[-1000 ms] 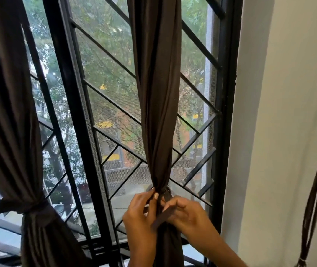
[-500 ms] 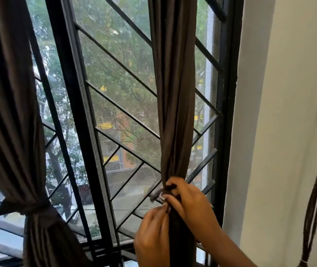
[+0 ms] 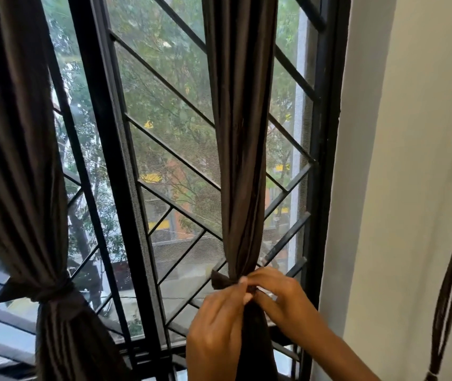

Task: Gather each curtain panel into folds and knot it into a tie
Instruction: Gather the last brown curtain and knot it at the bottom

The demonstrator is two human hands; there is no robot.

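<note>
Head view: the gathered curtain (image 3: 241,133) hangs before the window bars (image 3: 164,86). At its narrowed waist, the left hand (image 3: 219,323) and right hand (image 3: 282,295) both pinch the tie strip (image 3: 220,279) with curled fingers. The other curtain (image 3: 13,160), far left, hangs knotted.

Right curtain panel (image 3: 242,133) is hanging gathered into folds before the window grille (image 3: 170,86). Left hand (image 3: 216,325) and right hand (image 3: 280,295) are both pinching the tie band (image 3: 220,279) at its narrow waist, one short end sticking out leftward. Left curtain panel (image 3: 13,133) is hanging already knotted. Dark cords (image 3: 450,284) are hanging against the wall (image 3: 412,160), far right.
</note>
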